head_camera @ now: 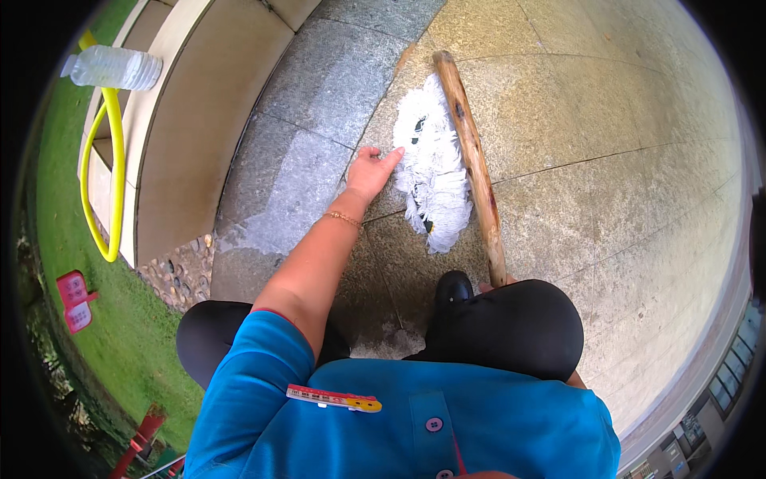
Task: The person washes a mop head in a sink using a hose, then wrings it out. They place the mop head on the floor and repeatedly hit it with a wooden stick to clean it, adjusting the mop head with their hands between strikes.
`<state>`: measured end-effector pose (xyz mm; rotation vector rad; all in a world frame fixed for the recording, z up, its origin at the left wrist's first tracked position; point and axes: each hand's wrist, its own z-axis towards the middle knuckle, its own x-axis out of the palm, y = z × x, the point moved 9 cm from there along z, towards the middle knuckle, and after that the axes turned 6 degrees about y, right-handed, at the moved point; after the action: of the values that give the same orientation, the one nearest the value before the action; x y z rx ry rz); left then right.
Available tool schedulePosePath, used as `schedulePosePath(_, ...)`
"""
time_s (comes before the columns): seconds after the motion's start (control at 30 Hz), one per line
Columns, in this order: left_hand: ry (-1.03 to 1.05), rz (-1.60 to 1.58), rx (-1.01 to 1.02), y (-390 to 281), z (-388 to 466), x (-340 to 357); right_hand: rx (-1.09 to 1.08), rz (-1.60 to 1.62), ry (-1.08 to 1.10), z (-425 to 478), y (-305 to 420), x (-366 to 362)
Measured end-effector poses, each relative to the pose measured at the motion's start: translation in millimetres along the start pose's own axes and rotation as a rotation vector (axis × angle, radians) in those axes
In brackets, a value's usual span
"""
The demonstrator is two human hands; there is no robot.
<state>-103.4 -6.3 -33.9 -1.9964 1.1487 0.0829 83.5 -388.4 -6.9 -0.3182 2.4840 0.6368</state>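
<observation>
A white string mop head (440, 179) lies on the stone paving, with small dark parts showing between its strands. My left hand (374, 173) is just left of it, thumb stretched to the strands and the other fingers partly bent; whether the thumb touches them is unclear. Along the mop head's right side runs a thick, knotted wooden stick (473, 146). My right hand (486, 288) is at the stick's near end, with fingers showing on both sides of the wood; my right knee hides most of that hand.
On the pale stone ledge (146, 108) at left, a clear plastic bottle (122, 67) lies beside a yellow hose (119, 161). A wet patch (305, 173) marks the paving. Pebbles (179, 272), grass and a red sign (76, 301) are at lower left. My black shoe (453, 287) is near the stick.
</observation>
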Motion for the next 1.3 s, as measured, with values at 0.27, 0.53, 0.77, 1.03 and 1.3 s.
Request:
schedulePosePath(0.27,0.014,0.131,0.117,-55.3,-8.8,43.9,-0.465,0.719,-0.318,-7.1,158.3,-185.6)
schedulePosePath(0.53,0.089,-0.043,-0.022,-39.6,11.5,60.5,-0.133,0.471,-0.247,27.8,-21.4,-23.7)
schedulePosePath(0.77,0.205,-0.972,0.161,-78.9,-11.2,74.4,0.025,0.197,0.038,-10.8,10.9,-2.6)
schedulePosePath(1.03,0.138,-0.904,0.293,-109.4,-14.1,20.5,-0.349,0.646,-0.385,-3.4,141.4,-207.0)
schedulePosePath(1.3,-0.191,0.511,0.517,-78.3,-31.7,-12.3,-1.154,0.700,-0.815,-91.1,283.3,-315.8)
